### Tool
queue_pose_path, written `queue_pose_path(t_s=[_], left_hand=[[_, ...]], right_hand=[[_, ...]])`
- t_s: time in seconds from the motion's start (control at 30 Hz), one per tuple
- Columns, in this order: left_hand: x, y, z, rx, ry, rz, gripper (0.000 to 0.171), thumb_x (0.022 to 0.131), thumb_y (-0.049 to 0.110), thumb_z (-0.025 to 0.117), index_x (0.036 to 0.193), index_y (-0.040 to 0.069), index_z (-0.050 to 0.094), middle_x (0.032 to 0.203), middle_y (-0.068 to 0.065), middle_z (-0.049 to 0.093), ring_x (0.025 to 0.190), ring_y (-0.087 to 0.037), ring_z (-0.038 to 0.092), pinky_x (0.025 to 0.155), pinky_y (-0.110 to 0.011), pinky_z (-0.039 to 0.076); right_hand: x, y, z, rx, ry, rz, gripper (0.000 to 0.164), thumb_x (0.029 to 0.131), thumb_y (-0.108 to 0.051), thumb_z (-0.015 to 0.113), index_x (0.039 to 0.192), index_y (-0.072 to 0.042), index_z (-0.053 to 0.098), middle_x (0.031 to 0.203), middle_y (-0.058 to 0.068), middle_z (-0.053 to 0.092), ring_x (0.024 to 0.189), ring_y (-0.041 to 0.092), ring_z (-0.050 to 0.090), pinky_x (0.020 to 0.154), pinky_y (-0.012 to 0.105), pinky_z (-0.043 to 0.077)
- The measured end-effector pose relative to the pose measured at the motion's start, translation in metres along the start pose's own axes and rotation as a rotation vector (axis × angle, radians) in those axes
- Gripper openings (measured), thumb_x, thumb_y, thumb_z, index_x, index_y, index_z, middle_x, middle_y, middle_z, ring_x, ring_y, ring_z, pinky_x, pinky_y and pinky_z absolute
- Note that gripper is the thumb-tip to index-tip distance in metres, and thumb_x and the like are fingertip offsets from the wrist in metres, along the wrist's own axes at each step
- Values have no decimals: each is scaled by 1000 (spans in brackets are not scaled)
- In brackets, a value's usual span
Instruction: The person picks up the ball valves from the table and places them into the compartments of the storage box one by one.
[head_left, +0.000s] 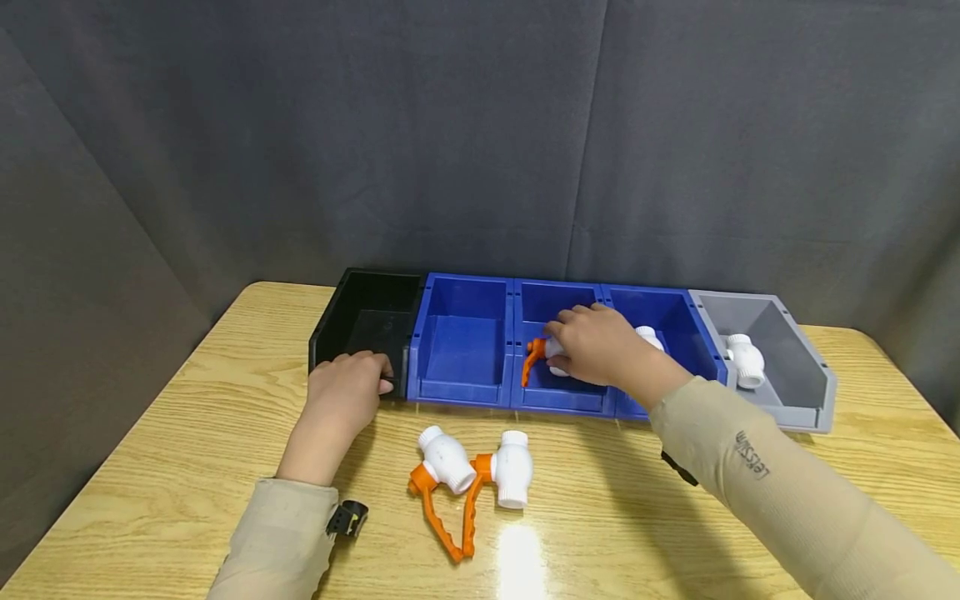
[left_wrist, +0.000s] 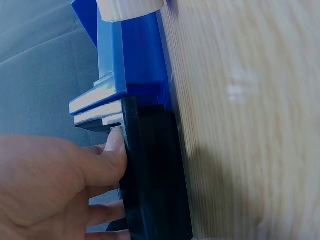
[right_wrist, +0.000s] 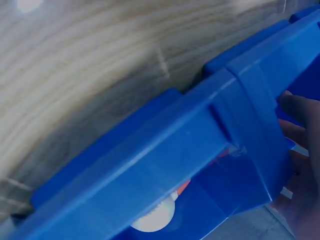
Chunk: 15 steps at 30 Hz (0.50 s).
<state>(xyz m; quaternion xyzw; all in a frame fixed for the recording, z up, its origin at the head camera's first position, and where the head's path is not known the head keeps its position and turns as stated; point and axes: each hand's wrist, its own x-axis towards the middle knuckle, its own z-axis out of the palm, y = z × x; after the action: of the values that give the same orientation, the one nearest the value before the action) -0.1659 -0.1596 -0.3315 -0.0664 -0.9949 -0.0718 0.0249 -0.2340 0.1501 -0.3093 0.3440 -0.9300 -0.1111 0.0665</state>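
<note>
My left hand (head_left: pixel 343 398) grips the front rim of the black bin (head_left: pixel 375 329), its thumb (left_wrist: pixel 116 142) on the wall in the left wrist view. Inside the middle blue bin (head_left: pixel 562 401), my right hand (head_left: pixel 600 343) holds a white ball valve with an orange lever handle (head_left: pixel 533 357); the fingers hide part of the valve's body. Two more such ball valves lie on the table in front of the bins, a left one (head_left: pixel 448 460) and a right one (head_left: pixel 514 471), their orange handles meeting at the ends.
The bins stand side by side in a row before a grey curtain (head_left: pixel 465 150). Left of the middle bin is another blue bin (head_left: pixel 465 346). The right blue bin (head_left: pixel 667 304) holds a white valve (head_left: pixel 649 335); the grey bin (head_left: pixel 791 358) at the end holds another valve (head_left: pixel 747 362).
</note>
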Motion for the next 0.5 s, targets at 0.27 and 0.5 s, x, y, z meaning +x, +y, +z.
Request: queue_pose_path(t_s=[0.27, 0.5], left_hand=[[0, 1, 0, 1, -2, 1, 16, 95, 18, 65, 104, 6, 71, 102, -12, 70, 92, -34, 63, 81, -51, 48], [-1, 0, -1, 0, 1, 4, 15, 95, 17, 65, 104, 6, 71, 102, -12, 70, 92, -34, 63, 80, -51, 49]], right_hand=[[-17, -9, 3, 63, 95, 7, 41, 88, -33, 75, 116, -3, 69, 110, 12, 69, 101, 29, 65, 89, 47, 52], [-32, -18, 1, 82, 249, 4, 30, 87, -26, 77, 108, -4, 71, 104, 9, 70, 95, 28, 65, 83, 45, 54]])
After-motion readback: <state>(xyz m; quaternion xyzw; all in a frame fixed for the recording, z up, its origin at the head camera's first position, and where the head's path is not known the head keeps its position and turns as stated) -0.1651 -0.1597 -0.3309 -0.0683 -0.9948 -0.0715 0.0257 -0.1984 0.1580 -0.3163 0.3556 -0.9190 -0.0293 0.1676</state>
